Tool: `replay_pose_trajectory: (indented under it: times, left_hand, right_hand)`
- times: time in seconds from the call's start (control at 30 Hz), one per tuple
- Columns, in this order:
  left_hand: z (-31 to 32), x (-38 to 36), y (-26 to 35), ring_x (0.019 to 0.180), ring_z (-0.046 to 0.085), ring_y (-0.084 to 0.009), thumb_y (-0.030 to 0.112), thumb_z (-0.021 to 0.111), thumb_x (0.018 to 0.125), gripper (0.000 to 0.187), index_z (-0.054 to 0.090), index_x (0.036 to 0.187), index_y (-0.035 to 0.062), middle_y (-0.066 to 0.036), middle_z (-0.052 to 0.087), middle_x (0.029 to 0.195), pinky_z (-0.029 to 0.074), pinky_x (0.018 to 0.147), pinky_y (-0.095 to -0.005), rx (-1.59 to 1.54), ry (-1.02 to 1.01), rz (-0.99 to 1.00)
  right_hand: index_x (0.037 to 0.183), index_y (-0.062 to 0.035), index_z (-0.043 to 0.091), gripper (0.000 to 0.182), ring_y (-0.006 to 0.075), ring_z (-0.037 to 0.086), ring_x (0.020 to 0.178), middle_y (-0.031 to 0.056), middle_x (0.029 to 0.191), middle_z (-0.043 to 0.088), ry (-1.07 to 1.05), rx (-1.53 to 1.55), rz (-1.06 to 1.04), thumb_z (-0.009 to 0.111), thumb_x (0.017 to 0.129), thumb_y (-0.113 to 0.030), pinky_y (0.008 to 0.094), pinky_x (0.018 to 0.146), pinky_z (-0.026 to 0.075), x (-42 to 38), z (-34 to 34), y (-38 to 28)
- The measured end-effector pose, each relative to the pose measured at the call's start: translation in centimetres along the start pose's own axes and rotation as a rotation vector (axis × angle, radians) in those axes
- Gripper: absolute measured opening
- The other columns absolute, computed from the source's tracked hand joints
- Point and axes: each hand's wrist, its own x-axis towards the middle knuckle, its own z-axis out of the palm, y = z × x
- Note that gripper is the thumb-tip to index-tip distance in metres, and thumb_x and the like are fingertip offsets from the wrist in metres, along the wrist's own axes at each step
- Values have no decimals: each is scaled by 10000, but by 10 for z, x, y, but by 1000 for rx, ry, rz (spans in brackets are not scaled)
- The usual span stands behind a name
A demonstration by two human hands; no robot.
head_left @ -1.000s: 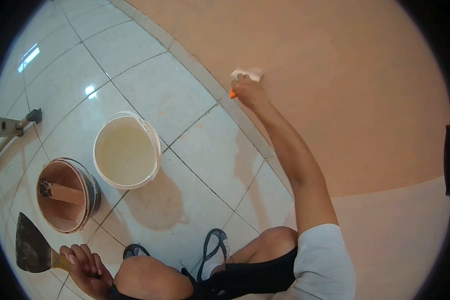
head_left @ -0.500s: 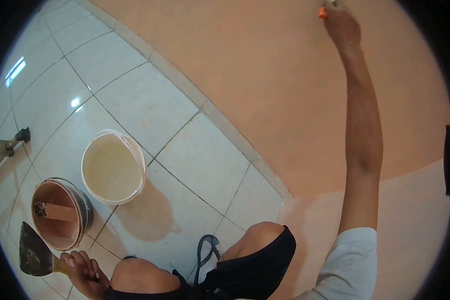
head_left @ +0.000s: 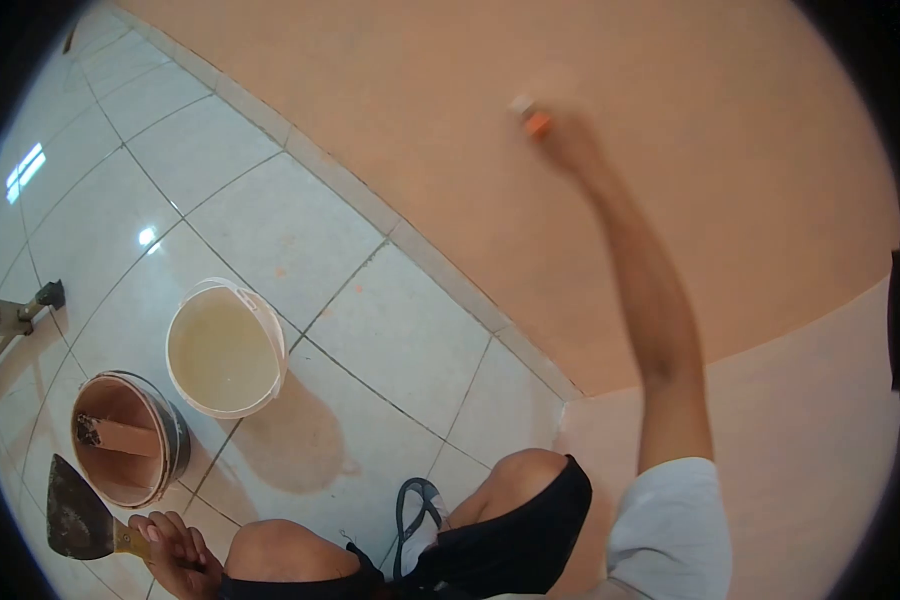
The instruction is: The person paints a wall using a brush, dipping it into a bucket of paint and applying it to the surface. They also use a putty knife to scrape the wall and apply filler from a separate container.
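My left hand point(head_left: 182, 552) is closed around the handle of a putty knife point(head_left: 80, 512). Its wide, stained blade points left, in front of the dark bucket point(head_left: 175, 445). At the peach-coloured wall point(head_left: 420, 130), my right hand point(head_left: 570, 148) is stretched far out. Its fingers close on a small tool with an orange part point(head_left: 538, 124) and a whitish part; motion blur hides its exact kind. Whether the tool touches the wall is hard to tell.
A white bucket point(head_left: 277, 350) of cloudy liquid stands on the tiled floor point(head_left: 390, 350). The dark bucket beside it has pinkish residue and a flat pinkish piece inside. A metal stand's foot point(head_left: 48, 294) is at the far left. My bent knees point(head_left: 290, 550) are below.
My right hand has swept left and down along the wall with the orange tool. My left hand and the putty knife have barely moved; the view has shifted slightly.
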Motion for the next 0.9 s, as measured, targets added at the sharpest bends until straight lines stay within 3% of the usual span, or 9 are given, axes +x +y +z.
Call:
replay_pose_trajectory:
  times: [0.17,0.2,0.3,0.33,0.43,0.47,0.63,0.77,0.9]
  left_hand:
    - [-5,6,-7,488,225,-47,163,447,991,173,356,866,84,17,287,653,236,350,-180,-19,-60,-6]
    - [-4,6,-7,489,224,-48,163,444,992,175,354,864,84,17,288,656,235,351,-182,-17,-59,-1]
    - [0,2,-5,501,233,-49,165,437,996,173,353,868,83,17,285,657,240,356,-183,-33,-26,-6]
    - [-2,0,-3,506,238,-49,163,437,995,170,353,871,84,17,284,655,242,357,-183,-40,-39,-3]
    - [-7,-4,2,517,247,-48,164,441,993,167,353,875,86,17,280,649,245,360,-183,-57,-77,14]
    - [-7,-6,5,517,247,-48,168,445,992,170,353,875,87,18,279,646,245,360,-183,-53,-87,20]
    - [3,-15,16,505,237,-49,183,480,978,172,364,887,94,24,275,637,240,356,-184,8,33,32]
    - [3,-14,13,510,236,-48,179,498,968,161,377,900,98,29,275,639,230,355,-182,26,31,39]
    - [5,-13,10,523,235,-49,168,502,964,160,377,895,96,32,274,648,220,362,-178,7,-39,48]
  right_hand:
    - [1031,-110,635,209,347,638,792,144,892,661,558,-502,-84,535,875,-206,438,657,511,25,-172,53]
    - [1023,-111,632,199,343,638,787,138,897,660,485,-522,-36,525,874,-191,441,658,513,24,-170,58]
    - [950,-88,628,158,324,647,767,128,893,664,387,-575,-42,502,879,-152,448,655,515,10,-119,57]
    - [899,-50,628,154,297,659,754,140,858,664,195,-475,6,503,878,-135,424,630,527,0,-74,57]
    - [846,-54,629,90,245,654,765,128,828,638,118,-484,-285,566,804,-102,396,609,536,-73,86,13]
    - [835,-49,613,81,241,649,819,133,876,637,-99,-427,-352,561,813,-108,389,645,535,-102,93,-25]
    - [960,-85,643,159,319,637,917,150,996,657,-172,191,-84,562,834,-140,455,755,509,-132,125,-33]
    - [954,-72,662,277,373,642,800,184,865,670,75,121,241,569,864,-317,458,694,507,-77,-5,32]
    - [1035,-100,641,207,310,651,740,124,922,656,488,-392,-19,563,863,-185,425,614,536,-52,-107,56]
